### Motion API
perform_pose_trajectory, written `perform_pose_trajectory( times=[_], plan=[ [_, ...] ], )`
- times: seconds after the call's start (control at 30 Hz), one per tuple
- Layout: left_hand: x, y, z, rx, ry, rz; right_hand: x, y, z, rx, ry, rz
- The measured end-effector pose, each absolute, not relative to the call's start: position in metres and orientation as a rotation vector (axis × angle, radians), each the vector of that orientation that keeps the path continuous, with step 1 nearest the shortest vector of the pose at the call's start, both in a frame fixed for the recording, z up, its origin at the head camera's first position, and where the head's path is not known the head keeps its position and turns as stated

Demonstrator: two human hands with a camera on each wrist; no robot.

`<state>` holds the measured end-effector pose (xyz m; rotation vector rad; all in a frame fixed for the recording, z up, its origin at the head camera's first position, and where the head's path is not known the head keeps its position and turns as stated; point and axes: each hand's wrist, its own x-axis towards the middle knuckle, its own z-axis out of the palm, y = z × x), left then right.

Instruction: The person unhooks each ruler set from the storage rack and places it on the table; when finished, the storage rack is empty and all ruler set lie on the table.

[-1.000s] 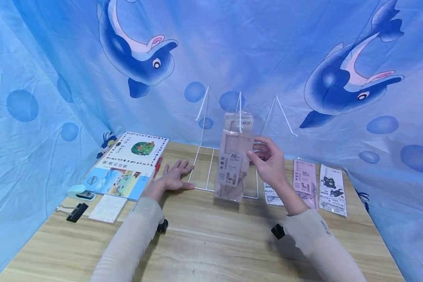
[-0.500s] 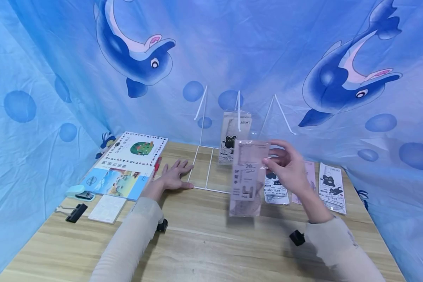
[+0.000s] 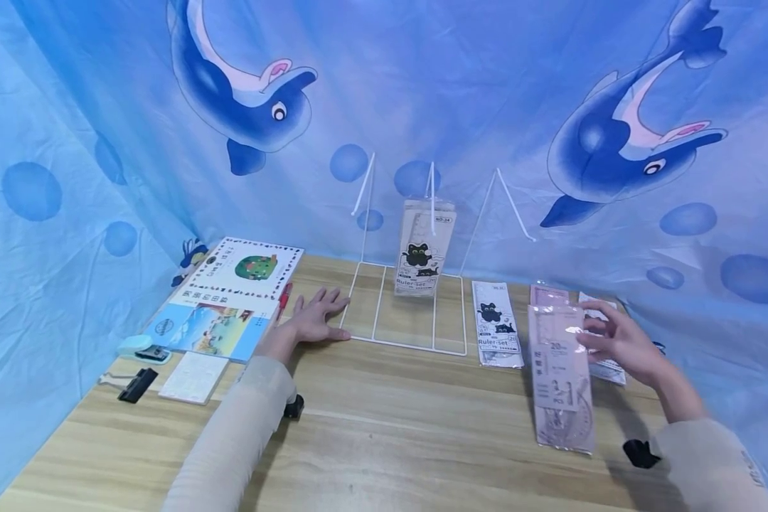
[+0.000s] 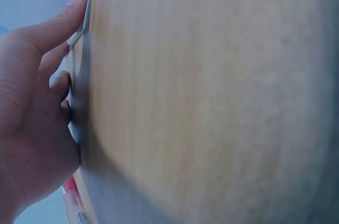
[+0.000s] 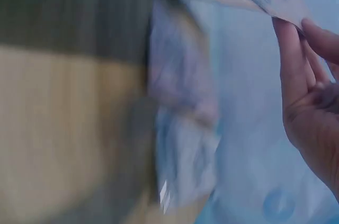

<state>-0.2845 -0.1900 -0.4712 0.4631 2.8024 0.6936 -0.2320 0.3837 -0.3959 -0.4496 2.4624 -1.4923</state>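
In the head view, a right hand (image 3: 624, 350) pinches a pink ruler packet (image 3: 560, 377) by its edge, right of the wire rack (image 3: 406, 346) and before another pink packet (image 3: 548, 294). The left wrist view shows the left hand (image 4: 32, 107) holding nothing, thumb at the wire. Seen from the right wrist, thumb and fingers clasp the packet's edge; the step appears to be moving it, calling next for a steady pinch.

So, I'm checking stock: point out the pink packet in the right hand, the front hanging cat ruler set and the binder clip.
Pink packet (image 3: 560, 380): head view, middle of its front.
Cat ruler set (image 3: 418, 254): head view, large cat print.
Binder clip (image 3: 138, 385): head view, its black body.
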Motion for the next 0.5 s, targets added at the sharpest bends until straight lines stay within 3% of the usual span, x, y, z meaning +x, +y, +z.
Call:
perform_pose_trajectory(
  times=[0.5],
  plan=[
    [-0.282, -0.189, -0.469, 0.46, 2.808, 0.701, -0.2, 0.489, -0.42, -0.284, 2.072, -1.364]
  ],
)
